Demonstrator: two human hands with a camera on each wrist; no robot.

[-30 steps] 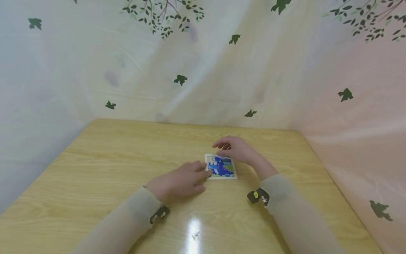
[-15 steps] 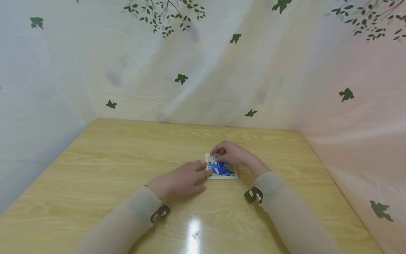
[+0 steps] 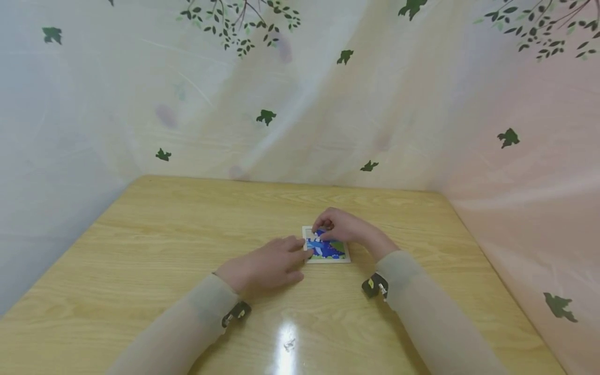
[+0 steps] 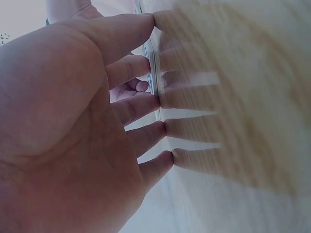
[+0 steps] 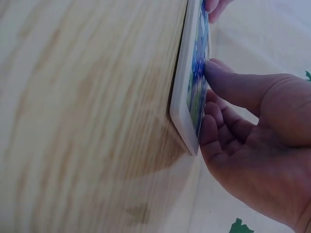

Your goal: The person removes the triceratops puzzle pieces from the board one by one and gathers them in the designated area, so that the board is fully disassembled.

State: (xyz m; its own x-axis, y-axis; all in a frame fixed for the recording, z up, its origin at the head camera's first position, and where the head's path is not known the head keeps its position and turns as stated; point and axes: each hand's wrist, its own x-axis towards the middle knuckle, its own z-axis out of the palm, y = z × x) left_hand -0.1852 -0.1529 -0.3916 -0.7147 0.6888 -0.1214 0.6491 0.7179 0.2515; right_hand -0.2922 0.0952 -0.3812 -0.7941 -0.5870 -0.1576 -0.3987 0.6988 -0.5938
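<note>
A small square picture puzzle (image 3: pixel 335 251) with a pale frame and a blue dinosaur lies flat on the table. My left hand (image 3: pixel 267 264) spreads its fingers at the puzzle's left side. In the left wrist view, the left fingertips (image 4: pixel 158 101) touch the tabletop along the frame's edge. From the far right, my right hand (image 3: pixel 347 227) reaches over the puzzle, thumb and curled forefinger pinching at a blue puzzle piece (image 3: pixel 319 234) in its upper part. The right wrist view has the right thumb (image 5: pixel 228 82) against the picture face; the piece itself is hidden there.
The wooden table (image 3: pixel 187 224) surrounds the puzzle, with a bright light reflection near its front. A pale curtain (image 3: pixel 300 104) with green leaf prints hangs behind and at the sides. Each wrist wears a small dark camera (image 3: pixel 375 285).
My right hand has come down and slightly left from above the puzzle's top edge, bringing thumb and forefinger onto the upper part of the picture. The left hand has stayed in place.
</note>
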